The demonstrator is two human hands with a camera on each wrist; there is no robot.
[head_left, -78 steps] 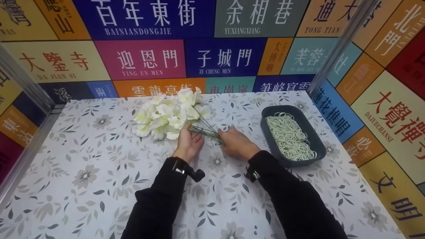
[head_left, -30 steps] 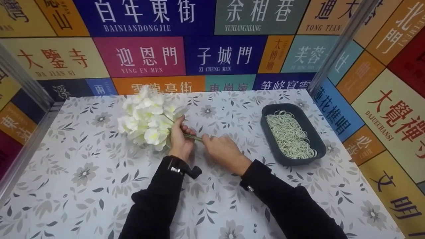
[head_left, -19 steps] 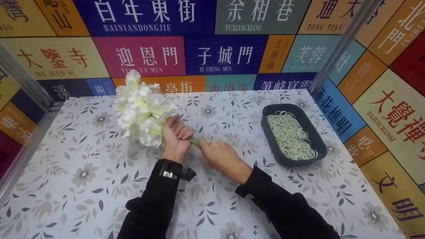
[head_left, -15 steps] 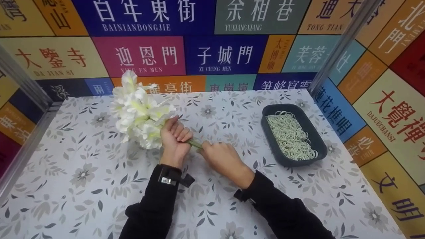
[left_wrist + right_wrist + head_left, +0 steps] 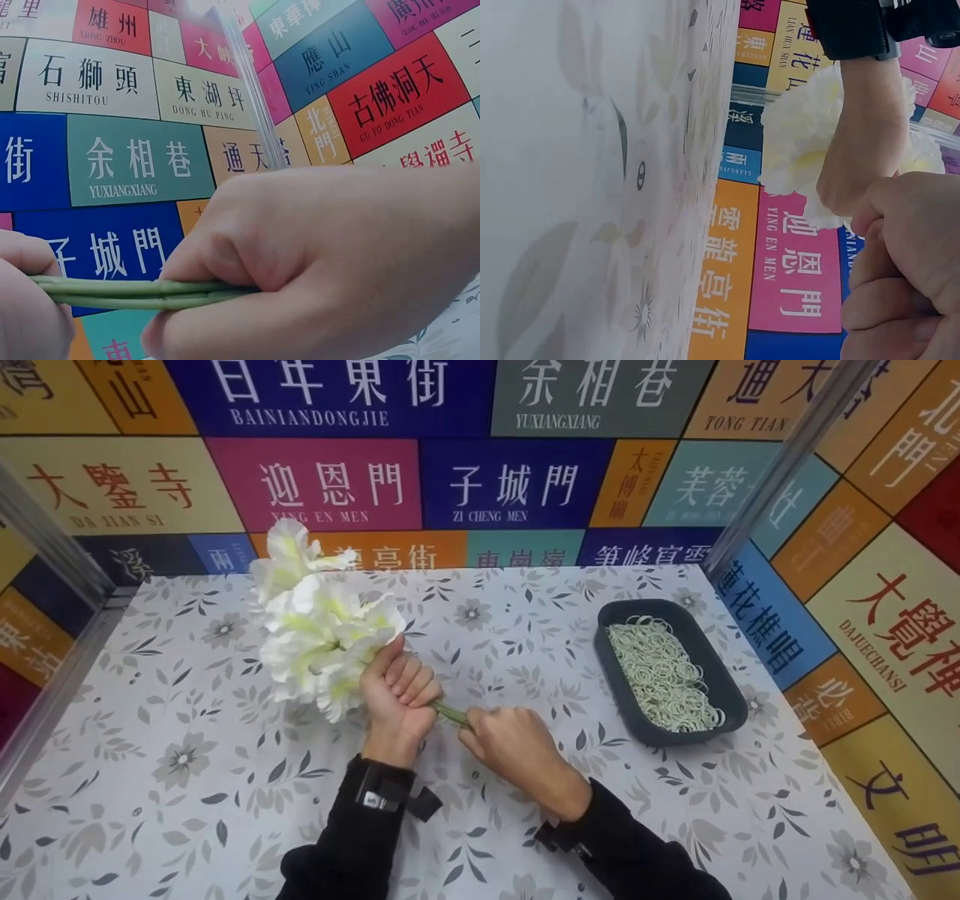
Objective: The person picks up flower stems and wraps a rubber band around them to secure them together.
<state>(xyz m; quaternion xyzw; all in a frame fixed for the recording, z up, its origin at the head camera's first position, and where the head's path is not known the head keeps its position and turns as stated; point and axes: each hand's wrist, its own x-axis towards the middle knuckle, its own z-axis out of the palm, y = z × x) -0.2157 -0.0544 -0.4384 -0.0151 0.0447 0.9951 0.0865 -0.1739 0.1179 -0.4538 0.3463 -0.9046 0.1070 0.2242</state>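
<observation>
A bunch of white artificial flowers [image 5: 322, 637] with yellow-green centres leans to the left in the head view. My left hand [image 5: 397, 694] grips its stems just below the blooms, fingers curled round them. Lower down, my right hand [image 5: 517, 750] pinches the ends of the green stems [image 5: 450, 712]. The left wrist view shows the stems [image 5: 142, 292] running between both hands, with the right hand [image 5: 300, 262] holding them between thumb and fingers. In the right wrist view the blooms [image 5: 802, 135] are partly hidden behind the left hand [image 5: 862, 150].
To the right stands a dark grey tray [image 5: 609, 660] holding many pale green rubber rings [image 5: 664, 675]. A leaf-patterned white cloth [image 5: 187, 810] covers the table. Panels with coloured signs [image 5: 510, 484] rise along the back and sides.
Both hands have shifted left with the flowers since the earliest frame. The bunch has been lifted and tilted, and the left fingers have curled round the stems. Lately the hands have come slightly nearer.
</observation>
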